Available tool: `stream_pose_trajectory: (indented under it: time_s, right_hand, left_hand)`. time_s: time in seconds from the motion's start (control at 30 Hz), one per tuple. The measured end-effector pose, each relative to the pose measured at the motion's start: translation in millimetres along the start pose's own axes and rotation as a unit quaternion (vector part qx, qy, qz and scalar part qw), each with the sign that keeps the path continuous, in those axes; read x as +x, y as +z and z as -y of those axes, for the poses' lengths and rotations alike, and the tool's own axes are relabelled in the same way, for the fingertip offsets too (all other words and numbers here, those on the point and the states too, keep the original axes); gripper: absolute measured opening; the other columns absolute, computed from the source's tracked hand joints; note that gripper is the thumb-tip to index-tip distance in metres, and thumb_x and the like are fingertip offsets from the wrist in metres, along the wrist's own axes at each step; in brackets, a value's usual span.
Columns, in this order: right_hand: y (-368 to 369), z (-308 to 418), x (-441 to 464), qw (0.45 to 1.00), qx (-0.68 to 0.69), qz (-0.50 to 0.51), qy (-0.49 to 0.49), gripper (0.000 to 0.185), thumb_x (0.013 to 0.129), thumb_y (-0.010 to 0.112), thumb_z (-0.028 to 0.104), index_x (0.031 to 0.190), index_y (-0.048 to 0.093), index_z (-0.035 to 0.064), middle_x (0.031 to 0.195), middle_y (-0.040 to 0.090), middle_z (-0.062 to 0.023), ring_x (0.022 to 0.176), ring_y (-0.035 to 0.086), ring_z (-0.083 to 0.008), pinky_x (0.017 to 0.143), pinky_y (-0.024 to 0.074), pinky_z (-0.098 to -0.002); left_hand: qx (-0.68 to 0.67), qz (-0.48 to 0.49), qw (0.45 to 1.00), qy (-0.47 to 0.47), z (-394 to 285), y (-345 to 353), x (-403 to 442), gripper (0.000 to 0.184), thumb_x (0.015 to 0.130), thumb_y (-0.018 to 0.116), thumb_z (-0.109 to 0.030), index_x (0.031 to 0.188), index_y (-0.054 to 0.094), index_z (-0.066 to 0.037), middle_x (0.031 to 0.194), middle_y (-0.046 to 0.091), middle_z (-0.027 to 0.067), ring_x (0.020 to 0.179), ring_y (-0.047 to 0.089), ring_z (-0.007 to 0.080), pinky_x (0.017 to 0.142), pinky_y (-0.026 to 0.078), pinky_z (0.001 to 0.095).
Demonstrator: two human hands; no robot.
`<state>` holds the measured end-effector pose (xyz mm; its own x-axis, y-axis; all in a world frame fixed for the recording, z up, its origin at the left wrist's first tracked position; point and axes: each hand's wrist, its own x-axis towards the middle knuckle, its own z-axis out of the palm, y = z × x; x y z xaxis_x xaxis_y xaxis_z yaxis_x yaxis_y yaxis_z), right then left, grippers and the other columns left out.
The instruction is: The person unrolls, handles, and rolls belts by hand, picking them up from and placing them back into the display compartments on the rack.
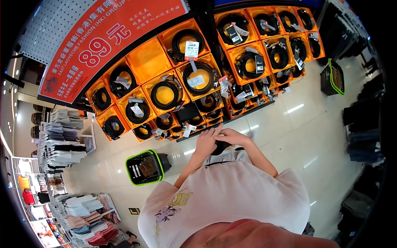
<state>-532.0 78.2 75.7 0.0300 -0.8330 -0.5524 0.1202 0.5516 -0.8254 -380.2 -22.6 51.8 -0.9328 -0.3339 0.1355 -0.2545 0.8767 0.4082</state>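
Before boxed belts (153, 96), left grip (206, 141) touches right grip (232, 136).

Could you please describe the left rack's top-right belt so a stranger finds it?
Below the red sign, find the orange rack. Its top row's right end holds a coiled black belt. Unlike the belt below, its white tag covers the coil's right side.

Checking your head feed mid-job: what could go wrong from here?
The green-rimmed basket stands on the floor near the person, so a sidestep might bump it. White tags hang out from the orange boxes; the left hand or right hand could snag one if reaching in.
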Motion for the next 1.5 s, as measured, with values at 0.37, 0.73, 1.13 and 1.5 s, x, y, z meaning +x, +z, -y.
stream_pose_trajectory:
  time_s: [0.37,0.73,1.13,1.5]
  right_hand:
    - [7,-15,12,0.997,0.009,0.036,-0.064,0.037,0.087,0.072,0.031,0.107,0.062,0.0032,0.059,0.051,0.0043,0.043,0.04,-0.0044,0.039,0.0298,-0.0231]
    - [12,-15,31,0.992,0.065,0.066,-0.088,0.032,0.093,0.064,0.024,0.118,0.059,0.0041,0.058,0.055,0.0028,0.041,0.043,-0.0039,0.038,0.0298,-0.0212]
    - [-6,-22,11,0.998,-0.001,0.046,-0.04,0.034,0.095,0.06,0.024,0.121,0.057,0.0029,0.056,0.05,-0.0013,0.042,0.045,-0.0085,0.038,0.0344,-0.0255]
    - [38,-24,21,0.997,0.034,0.049,-0.056,0.033,0.093,0.064,0.034,0.095,0.063,0.001,0.054,0.05,0.0015,0.038,0.04,-0.0058,0.036,0.0278,-0.0238]
  left_hand:
    - [-0.138,-0.101,0.98,-0.099,23,-11,-13,0.065,0.063,0.066,0.006,0.126,0.056,-0.007,0.094,0.067,0.0126,0.09,0.063,0.0335,0.08,0.05,0.0378]
    - [-0.502,-0.147,0.784,-0.333,56,-6,-32,0.034,0.073,0.06,0.007,0.107,0.061,0.004,0.083,0.067,0.0097,0.068,0.066,0.0195,0.068,0.052,0.0302]
    - [-0.041,-0.084,0.99,-0.107,45,-13,-52,0.041,0.062,0.063,0.0,0.101,0.067,-0.012,0.093,0.067,0.0103,0.081,0.065,0.0309,0.069,0.053,0.0403]
    - [-0.387,-0.138,0.895,-0.176,48,-11,-57,0.056,0.072,0.065,0.007,0.125,0.053,-0.007,0.1,0.067,0.0136,0.092,0.065,0.028,0.08,0.052,0.0368]
